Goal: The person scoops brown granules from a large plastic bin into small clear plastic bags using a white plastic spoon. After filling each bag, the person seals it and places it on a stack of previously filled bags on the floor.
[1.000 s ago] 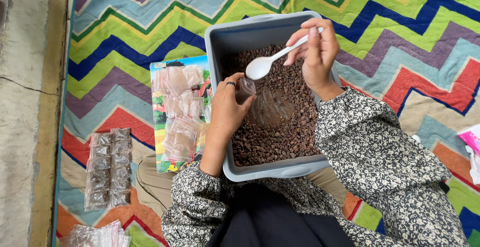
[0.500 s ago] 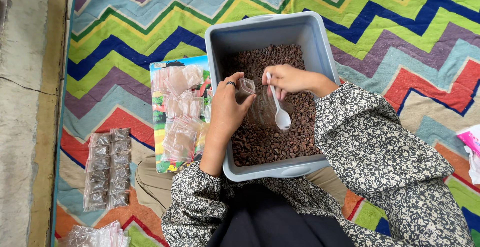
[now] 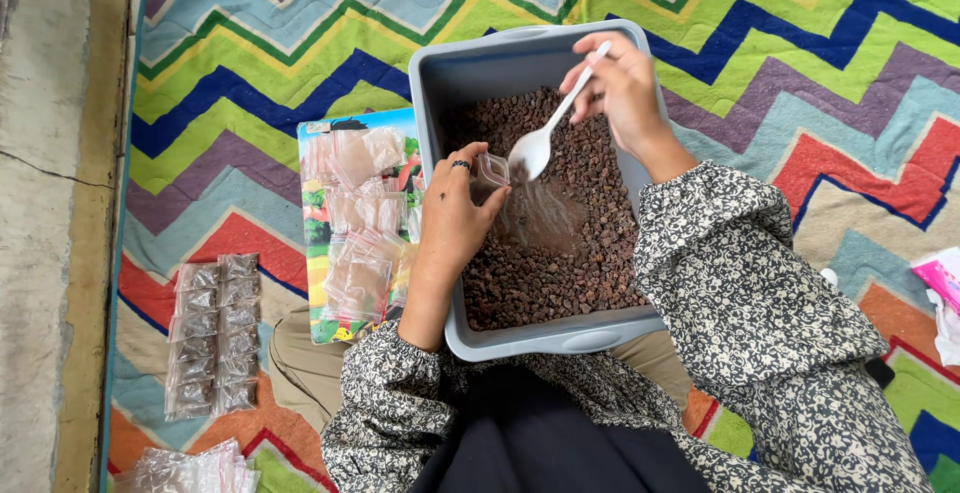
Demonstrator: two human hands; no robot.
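Lower frame: dark lap, patterned sleeves, cut off | centre: left hand (image 3: 452, 215) pinches small clear bag (image 3: 535, 211) open, its lower part hard to see against brown granules (image 3: 560, 263) | grey tub (image 3: 452, 68) | right hand (image 3: 622, 88) grips white plastic spoon (image 3: 545, 133), bowl at bag mouth.

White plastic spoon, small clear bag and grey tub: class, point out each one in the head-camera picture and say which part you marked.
White plastic spoon (image 3: 532, 151), head view: on its bowl.
Small clear bag (image 3: 540, 215), head view: on its transparent body, over the granules.
Grey tub (image 3: 470, 63), head view: on its bare far inner wall.
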